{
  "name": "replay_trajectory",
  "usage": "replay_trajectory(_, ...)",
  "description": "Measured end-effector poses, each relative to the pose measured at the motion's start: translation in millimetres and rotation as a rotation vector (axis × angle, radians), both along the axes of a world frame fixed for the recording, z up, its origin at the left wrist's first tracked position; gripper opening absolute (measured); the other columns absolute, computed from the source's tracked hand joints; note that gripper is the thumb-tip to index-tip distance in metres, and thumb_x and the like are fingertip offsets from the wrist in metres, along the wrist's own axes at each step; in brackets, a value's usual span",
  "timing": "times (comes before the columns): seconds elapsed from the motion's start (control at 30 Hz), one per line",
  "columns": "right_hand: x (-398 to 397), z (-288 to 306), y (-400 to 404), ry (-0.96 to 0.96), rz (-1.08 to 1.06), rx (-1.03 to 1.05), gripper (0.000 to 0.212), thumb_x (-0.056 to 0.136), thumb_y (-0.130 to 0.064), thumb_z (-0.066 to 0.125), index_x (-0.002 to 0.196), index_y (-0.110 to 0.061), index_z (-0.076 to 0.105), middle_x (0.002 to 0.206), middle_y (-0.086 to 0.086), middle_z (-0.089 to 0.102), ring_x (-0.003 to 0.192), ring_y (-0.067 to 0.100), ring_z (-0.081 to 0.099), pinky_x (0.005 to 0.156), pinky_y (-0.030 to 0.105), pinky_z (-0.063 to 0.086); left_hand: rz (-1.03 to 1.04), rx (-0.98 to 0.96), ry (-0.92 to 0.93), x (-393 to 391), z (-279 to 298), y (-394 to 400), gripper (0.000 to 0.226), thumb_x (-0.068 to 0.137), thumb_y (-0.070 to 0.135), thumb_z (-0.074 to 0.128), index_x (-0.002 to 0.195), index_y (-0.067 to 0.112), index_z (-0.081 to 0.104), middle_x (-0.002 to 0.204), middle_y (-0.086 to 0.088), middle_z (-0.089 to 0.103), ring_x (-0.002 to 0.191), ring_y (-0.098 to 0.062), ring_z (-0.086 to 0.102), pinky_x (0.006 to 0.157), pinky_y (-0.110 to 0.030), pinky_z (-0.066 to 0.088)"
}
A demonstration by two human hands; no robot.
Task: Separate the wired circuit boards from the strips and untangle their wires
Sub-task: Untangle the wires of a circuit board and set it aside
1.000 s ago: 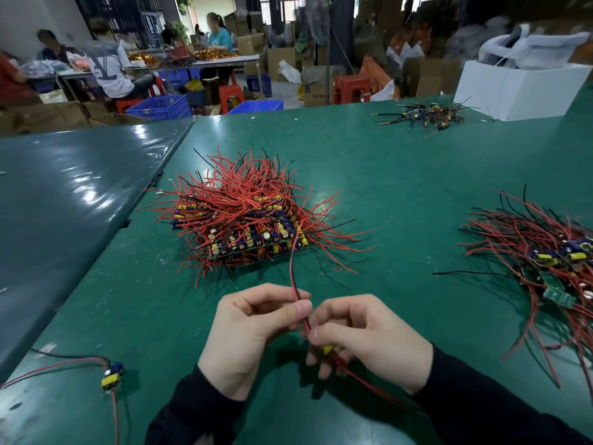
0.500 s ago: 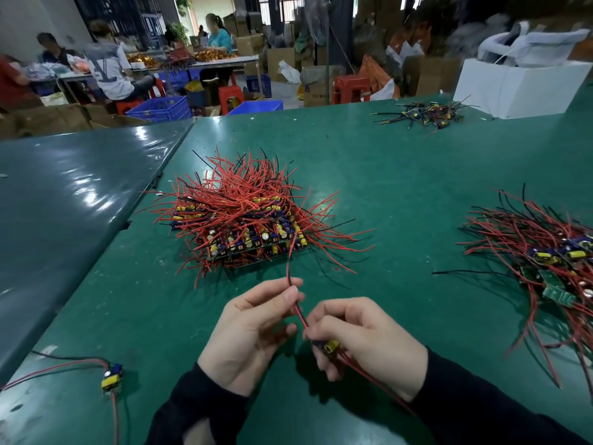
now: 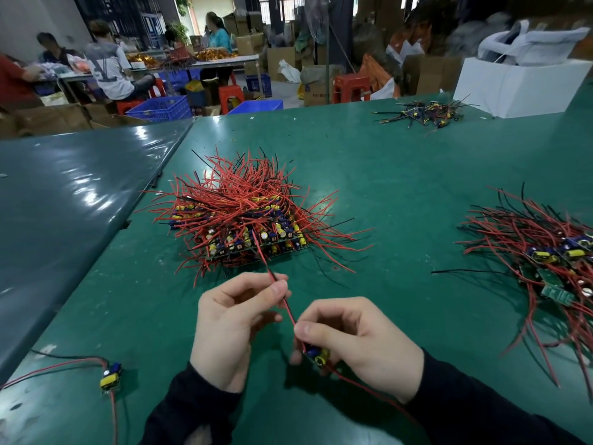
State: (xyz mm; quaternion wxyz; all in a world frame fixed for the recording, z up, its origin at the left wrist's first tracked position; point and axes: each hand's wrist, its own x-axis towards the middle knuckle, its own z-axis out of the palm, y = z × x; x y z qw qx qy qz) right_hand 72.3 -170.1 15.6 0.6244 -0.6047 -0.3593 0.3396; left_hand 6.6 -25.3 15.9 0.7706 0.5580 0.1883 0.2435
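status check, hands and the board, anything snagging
Left hand pinches the red wire. Right hand grips the small board. Wire runs up over the big pile; snag there, cannot tell.

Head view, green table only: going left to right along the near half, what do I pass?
Single wired board at the left edge → left hand pinching a red wire → right hand holding a small board → pile of red-wired boards at the right edge.
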Motion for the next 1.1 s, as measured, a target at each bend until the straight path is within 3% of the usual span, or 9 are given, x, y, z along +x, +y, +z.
replay_trajectory(0.13, -2, -4, 1, -0.179, -0.085, -0.072, 0.023, 0.090, -0.009, 0.060, 0.069, -0.017, 0.064, 0.064, 0.002, 0.067, 0.059, 0.011, 0.056, 0.060, 0.021, 0.043, 0.146, 0.249, 0.014, 2, -5, -8, 0.012, 0.068, -0.005, 0.073, 0.062, 0.006, 0.073, 0.063, -0.007, 0.070, 0.053, -0.009, 0.057, 0.043, -0.019, 0.044)
replay_trajectory(0.3, -2, -2, 1, -0.074, -0.065, -0.106, 0.028, 0.093, -0.010, 0.057, 0.066, -0.018, 0.060, 0.059, 0.001, 0.062, 0.059, 0.019, 0.050, 0.051, 0.024, 0.041, 0.075, 0.000, 0.025, 2, -2, 1, 0.012, 0.061, 0.008, 0.070, 0.071, 0.012, 0.076, 0.065, -0.003, 0.069, 0.059, -0.007, 0.064, 0.047, -0.017, 0.049)
replay_trajectory(0.47, -3, 5, 1, 0.144, 0.051, -0.037, 0.022, 0.082, -0.020, 0.057, 0.060, -0.020, 0.060, 0.056, 0.004, 0.058, 0.053, 0.014, 0.057, 0.045, 0.019, 0.042, 0.026, -0.261, 0.025, 3, 1, 5, 0.012, 0.059, 0.004, 0.065, 0.063, 0.009, 0.074, 0.064, -0.004, 0.068, 0.051, -0.007, 0.063, 0.048, -0.013, 0.050)
replay_trajectory(0.67, -5, 0, 2, 0.006, 0.020, -0.118, 0.033, 0.093, -0.006, 0.055, 0.064, -0.019, 0.058, 0.058, 0.002, 0.057, 0.060, 0.023, 0.050, 0.048, 0.020, 0.040, 0.159, -0.045, 0.037, 2, -4, 1, 0.011, 0.061, 0.000, 0.070, 0.057, 0.010, 0.068, 0.061, -0.004, 0.066, 0.051, -0.015, 0.063, 0.047, -0.020, 0.051)
replay_trajectory(0.8, -6, 1, 2, 0.035, 0.069, -0.131, 0.031, 0.094, -0.004, 0.053, 0.065, -0.015, 0.057, 0.056, 0.002, 0.058, 0.052, 0.013, 0.050, 0.047, 0.020, 0.040, 0.122, -0.163, 0.024, 3, -4, 6, 0.009, 0.062, 0.007, 0.068, 0.070, 0.006, 0.071, 0.064, -0.007, 0.068, 0.053, -0.013, 0.065, 0.051, -0.018, 0.053)
replay_trajectory(1.1, -7, 2, 1, -0.009, 0.111, -0.132, 0.029, 0.094, -0.008, 0.054, 0.066, -0.017, 0.057, 0.059, 0.003, 0.058, 0.054, 0.013, 0.049, 0.055, 0.030, 0.038, 0.157, -0.088, -0.017, 2, -3, 10, 0.009, 0.059, 0.004, 0.069, 0.055, 0.012, 0.067, 0.061, -0.004, 0.066, 0.051, -0.016, 0.065, 0.048, -0.018, 0.051)
